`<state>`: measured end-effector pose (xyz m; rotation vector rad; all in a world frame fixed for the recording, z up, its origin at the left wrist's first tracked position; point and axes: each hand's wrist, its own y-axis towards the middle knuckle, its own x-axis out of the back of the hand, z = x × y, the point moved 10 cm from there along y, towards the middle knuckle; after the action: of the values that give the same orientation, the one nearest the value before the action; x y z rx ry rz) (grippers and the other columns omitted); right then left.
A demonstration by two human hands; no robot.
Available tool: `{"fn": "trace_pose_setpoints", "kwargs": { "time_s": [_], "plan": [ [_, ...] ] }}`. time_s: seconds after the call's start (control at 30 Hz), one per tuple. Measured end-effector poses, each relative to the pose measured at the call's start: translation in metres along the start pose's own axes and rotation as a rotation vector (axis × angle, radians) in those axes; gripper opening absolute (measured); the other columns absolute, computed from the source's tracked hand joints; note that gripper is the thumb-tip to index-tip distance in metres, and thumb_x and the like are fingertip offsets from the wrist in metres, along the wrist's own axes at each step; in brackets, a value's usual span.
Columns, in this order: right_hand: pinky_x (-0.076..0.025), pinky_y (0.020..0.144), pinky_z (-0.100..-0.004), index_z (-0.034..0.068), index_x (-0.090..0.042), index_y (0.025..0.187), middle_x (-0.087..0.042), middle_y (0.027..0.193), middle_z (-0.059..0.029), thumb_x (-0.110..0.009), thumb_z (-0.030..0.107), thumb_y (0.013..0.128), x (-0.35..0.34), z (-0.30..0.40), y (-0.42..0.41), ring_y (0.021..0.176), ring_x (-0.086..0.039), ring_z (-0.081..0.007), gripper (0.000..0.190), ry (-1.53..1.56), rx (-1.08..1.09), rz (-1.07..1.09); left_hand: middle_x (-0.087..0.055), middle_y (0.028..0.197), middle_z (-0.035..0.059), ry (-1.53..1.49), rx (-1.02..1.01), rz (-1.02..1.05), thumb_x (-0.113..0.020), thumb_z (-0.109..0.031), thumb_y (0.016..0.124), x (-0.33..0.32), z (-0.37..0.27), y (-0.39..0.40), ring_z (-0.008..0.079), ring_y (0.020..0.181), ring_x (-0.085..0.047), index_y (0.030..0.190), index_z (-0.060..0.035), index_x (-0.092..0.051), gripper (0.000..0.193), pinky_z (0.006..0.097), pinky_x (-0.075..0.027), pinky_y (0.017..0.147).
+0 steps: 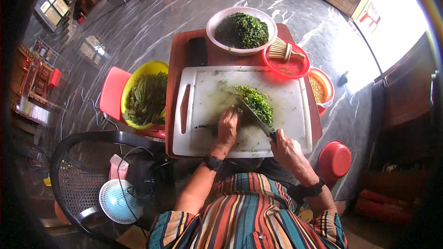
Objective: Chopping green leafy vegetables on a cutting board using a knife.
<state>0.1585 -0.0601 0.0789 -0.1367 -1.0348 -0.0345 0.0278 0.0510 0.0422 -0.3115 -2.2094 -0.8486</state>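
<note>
On a small brown table lies a white plastic cutting board. My right hand grips the handle of a kitchen knife, whose blade slants up and left along a heap of chopped greens. My left hand rests on the board just left of the blade, fingers bent; whether it holds any greens is hidden in the dark patch between hand and blade. A dark green stem lies left of that hand. Small green bits are scattered over the board.
A white bowl of chopped greens and a red bowl with a bristle brush stand beyond the board. A yellow-green basin of leaves is at left. A bowl of yellow grains and a red basin are at right.
</note>
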Motion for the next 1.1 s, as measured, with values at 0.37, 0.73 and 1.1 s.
{"fn": "trace_pose_setpoints", "kwargs": {
  "time_s": [0.37, 0.73, 1.1],
  "plan": [
    [-0.048, 0.052, -0.0461, -0.002, -0.040, 0.085, -0.056, 0.060, -0.0216, -0.051, 0.012, 0.082, -0.005, 0.005, -0.008, 0.058, -0.059, -0.0392, 0.018, -0.041, 0.019, 0.095, -0.055, 0.088, 0.0185, -0.010, -0.097, -0.128, -0.051, 0.003, 0.071, 0.014, -0.010, 0.002, 0.0331, 0.086, -0.052, 0.080, 0.0030, -0.053, 0.010, 0.0404, -0.044, 0.077],
    [-0.048, 0.048, -0.0452, -0.001, -0.040, 0.083, -0.056, 0.059, -0.0206, -0.049, 0.010, 0.082, -0.032, 0.032, 0.067, 0.054, -0.059, -0.0373, 0.014, -0.030, 0.152, -0.057, -0.046, 0.075, 0.0179, -0.062, 0.002, -0.078, -0.047, 0.002, 0.070, 0.015, -0.005, 0.005, 0.0377, 0.074, -0.047, 0.075, 0.0001, -0.046, 0.007, 0.0448, -0.041, 0.069],
    [-0.047, 0.045, -0.0419, 0.000, -0.040, 0.085, -0.054, 0.054, -0.0169, -0.052, 0.011, 0.080, -0.022, 0.012, 0.035, 0.051, -0.059, -0.0344, 0.017, -0.075, 0.149, -0.036, -0.051, 0.081, 0.0159, 0.028, 0.045, -0.154, -0.050, 0.006, 0.067, 0.018, 0.004, 0.002, 0.0344, 0.081, -0.050, 0.077, -0.0007, -0.047, 0.012, 0.0429, -0.043, 0.069]
  ]
}}
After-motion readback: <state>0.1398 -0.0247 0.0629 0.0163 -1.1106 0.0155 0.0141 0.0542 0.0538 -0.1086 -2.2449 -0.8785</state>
